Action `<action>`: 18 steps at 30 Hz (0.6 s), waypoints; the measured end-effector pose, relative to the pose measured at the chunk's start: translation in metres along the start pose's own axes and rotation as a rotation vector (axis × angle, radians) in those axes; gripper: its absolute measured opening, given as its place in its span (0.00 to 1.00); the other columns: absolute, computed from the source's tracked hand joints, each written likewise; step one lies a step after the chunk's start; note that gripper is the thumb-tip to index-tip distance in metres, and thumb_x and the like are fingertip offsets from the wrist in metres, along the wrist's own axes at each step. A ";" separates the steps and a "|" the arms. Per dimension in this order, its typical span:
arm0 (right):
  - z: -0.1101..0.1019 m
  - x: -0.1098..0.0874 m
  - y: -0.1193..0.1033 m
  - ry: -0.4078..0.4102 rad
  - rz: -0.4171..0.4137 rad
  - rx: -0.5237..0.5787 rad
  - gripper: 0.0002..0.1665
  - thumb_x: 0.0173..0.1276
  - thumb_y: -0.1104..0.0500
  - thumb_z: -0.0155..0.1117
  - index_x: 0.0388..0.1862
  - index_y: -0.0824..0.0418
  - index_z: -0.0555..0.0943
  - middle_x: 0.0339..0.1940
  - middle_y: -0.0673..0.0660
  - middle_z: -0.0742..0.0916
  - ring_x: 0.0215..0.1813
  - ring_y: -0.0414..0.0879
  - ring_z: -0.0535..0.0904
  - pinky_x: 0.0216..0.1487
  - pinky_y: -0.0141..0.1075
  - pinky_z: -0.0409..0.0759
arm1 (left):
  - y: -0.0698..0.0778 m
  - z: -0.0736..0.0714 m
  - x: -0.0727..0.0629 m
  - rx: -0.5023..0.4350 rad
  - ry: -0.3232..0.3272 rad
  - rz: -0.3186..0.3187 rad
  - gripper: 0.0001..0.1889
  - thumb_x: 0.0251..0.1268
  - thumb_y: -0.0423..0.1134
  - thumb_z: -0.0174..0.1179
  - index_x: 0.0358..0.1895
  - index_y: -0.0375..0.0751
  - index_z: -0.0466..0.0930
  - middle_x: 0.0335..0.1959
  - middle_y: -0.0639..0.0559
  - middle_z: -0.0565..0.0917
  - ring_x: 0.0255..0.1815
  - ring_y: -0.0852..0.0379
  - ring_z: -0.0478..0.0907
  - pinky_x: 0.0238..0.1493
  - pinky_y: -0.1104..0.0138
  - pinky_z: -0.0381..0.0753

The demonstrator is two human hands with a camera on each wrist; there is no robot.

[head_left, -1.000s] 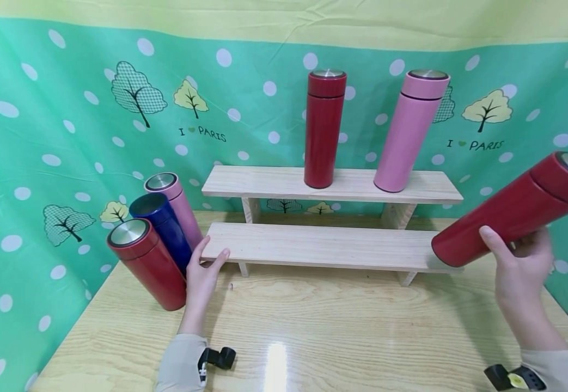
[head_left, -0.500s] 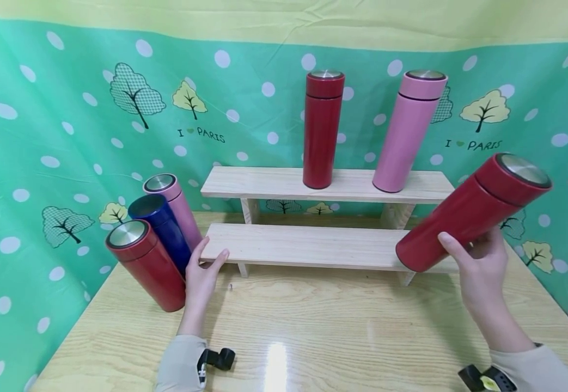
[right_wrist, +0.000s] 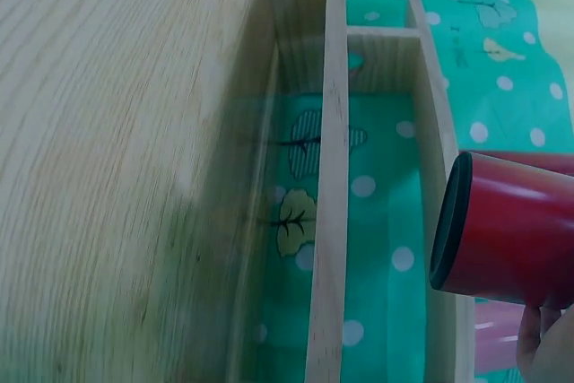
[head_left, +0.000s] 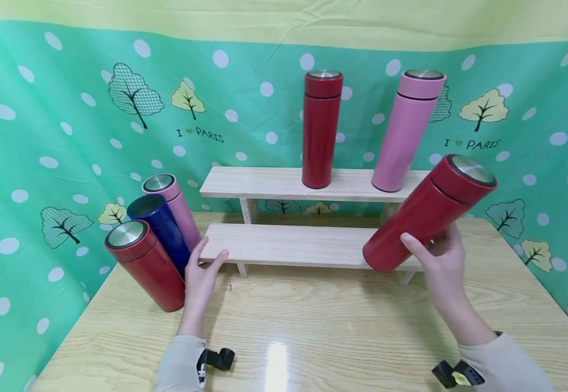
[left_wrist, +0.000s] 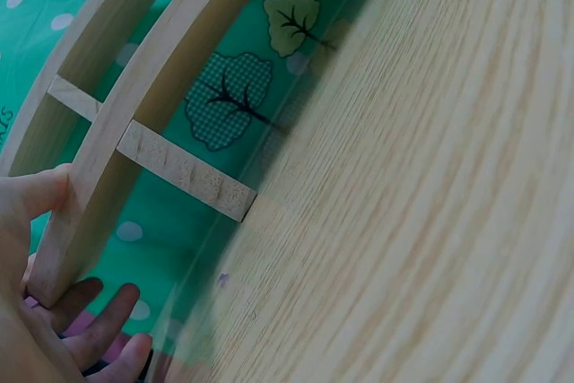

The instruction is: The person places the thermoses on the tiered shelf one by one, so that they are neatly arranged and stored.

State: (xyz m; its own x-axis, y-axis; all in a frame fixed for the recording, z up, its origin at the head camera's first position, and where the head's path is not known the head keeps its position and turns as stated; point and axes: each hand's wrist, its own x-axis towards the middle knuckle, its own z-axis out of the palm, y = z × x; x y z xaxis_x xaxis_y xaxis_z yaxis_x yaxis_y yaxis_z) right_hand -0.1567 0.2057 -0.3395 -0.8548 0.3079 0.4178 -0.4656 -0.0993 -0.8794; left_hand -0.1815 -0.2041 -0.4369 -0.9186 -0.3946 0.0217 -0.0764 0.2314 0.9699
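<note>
In the head view my right hand (head_left: 439, 265) grips a red thermos bottle (head_left: 423, 218), tilted with its steel lid up and to the right. Its dark-rimmed base (right_wrist: 451, 221) shows in the right wrist view, and in the head view it overlaps the right part of the lower shelf board (head_left: 284, 244). My left hand (head_left: 201, 280) holds the left end of that board; in the left wrist view the thumb (left_wrist: 43, 190) lies on the board and the other fingers reach beneath it. A red bottle (head_left: 322, 136) and a pink bottle (head_left: 406, 136) stand on the upper board (head_left: 259, 182).
Left of my left hand a red bottle (head_left: 151, 267), a dark blue bottle (head_left: 163, 231) and a pink bottle (head_left: 179, 207) stand close together. The two-tier wooden rack stands on the wood-grain table (head_left: 323, 326). A green dotted curtain (head_left: 92, 109) hangs behind and beside it.
My right hand has carried the red thermos bottle leftward from the right side, over the right part of the lower board. The left hand stays at the board's end.
</note>
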 end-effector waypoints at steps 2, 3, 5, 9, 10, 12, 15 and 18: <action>0.005 -0.001 0.001 -0.021 0.000 -0.008 0.31 0.61 0.76 0.63 0.62 0.59 0.73 0.54 0.58 0.81 0.53 0.47 0.77 0.49 0.29 0.77 | 0.000 0.000 0.001 0.001 -0.004 0.001 0.39 0.63 0.53 0.68 0.76 0.52 0.62 0.77 0.44 0.57 0.56 0.43 0.72 0.56 0.55 0.70; 0.008 -0.001 0.002 -0.030 -0.001 -0.004 0.31 0.61 0.76 0.63 0.62 0.59 0.73 0.54 0.58 0.81 0.53 0.48 0.77 0.49 0.29 0.77 | -0.001 0.000 0.001 0.003 -0.006 0.003 0.39 0.63 0.53 0.67 0.76 0.52 0.62 0.77 0.44 0.57 0.57 0.43 0.72 0.57 0.54 0.69; 0.014 -0.002 0.003 -0.051 0.000 -0.005 0.31 0.62 0.75 0.63 0.63 0.59 0.72 0.55 0.58 0.81 0.54 0.48 0.77 0.50 0.29 0.78 | 0.000 -0.001 0.001 0.002 -0.006 0.002 0.39 0.64 0.53 0.67 0.76 0.52 0.62 0.77 0.44 0.57 0.57 0.43 0.72 0.57 0.55 0.69; 0.026 -0.002 0.007 -0.087 0.003 0.000 0.31 0.63 0.73 0.64 0.64 0.58 0.70 0.56 0.58 0.80 0.55 0.49 0.76 0.50 0.30 0.78 | 0.000 -0.001 0.001 0.012 -0.001 0.008 0.39 0.64 0.53 0.67 0.76 0.51 0.62 0.77 0.44 0.58 0.56 0.44 0.72 0.56 0.55 0.69; 0.029 -0.002 0.008 -0.092 0.004 -0.002 0.31 0.63 0.73 0.64 0.64 0.58 0.70 0.56 0.58 0.80 0.55 0.49 0.76 0.50 0.30 0.78 | 0.000 -0.001 0.001 0.011 0.000 0.006 0.39 0.64 0.53 0.67 0.76 0.52 0.62 0.77 0.44 0.58 0.56 0.44 0.72 0.54 0.56 0.70; 0.035 -0.002 0.010 -0.108 0.002 -0.001 0.32 0.63 0.72 0.64 0.65 0.57 0.70 0.57 0.58 0.79 0.55 0.50 0.76 0.50 0.31 0.78 | 0.000 0.000 0.001 0.013 -0.001 0.004 0.39 0.64 0.53 0.67 0.76 0.52 0.62 0.77 0.45 0.58 0.55 0.44 0.73 0.53 0.57 0.71; 0.042 -0.001 0.013 -0.123 0.005 0.007 0.32 0.63 0.71 0.64 0.65 0.56 0.70 0.58 0.59 0.79 0.56 0.52 0.75 0.50 0.31 0.79 | -0.001 0.000 0.002 0.015 -0.011 0.000 0.39 0.64 0.55 0.66 0.77 0.54 0.61 0.77 0.46 0.58 0.54 0.46 0.73 0.52 0.58 0.71; 0.048 0.001 0.015 -0.132 0.013 0.013 0.32 0.64 0.70 0.65 0.66 0.56 0.69 0.59 0.59 0.78 0.57 0.52 0.75 0.51 0.31 0.79 | -0.001 0.000 0.003 0.010 -0.014 -0.001 0.39 0.64 0.55 0.66 0.77 0.54 0.61 0.77 0.47 0.57 0.54 0.46 0.73 0.52 0.59 0.71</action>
State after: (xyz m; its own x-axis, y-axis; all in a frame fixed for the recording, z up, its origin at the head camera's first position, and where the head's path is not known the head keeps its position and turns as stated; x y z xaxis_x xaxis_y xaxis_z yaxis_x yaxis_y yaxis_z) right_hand -0.1755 0.1589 -0.3418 -0.8832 0.1791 0.4334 -0.4564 -0.1154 -0.8823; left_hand -0.1839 -0.2049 -0.4378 -0.9238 -0.3825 0.0175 -0.0811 0.2402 0.9673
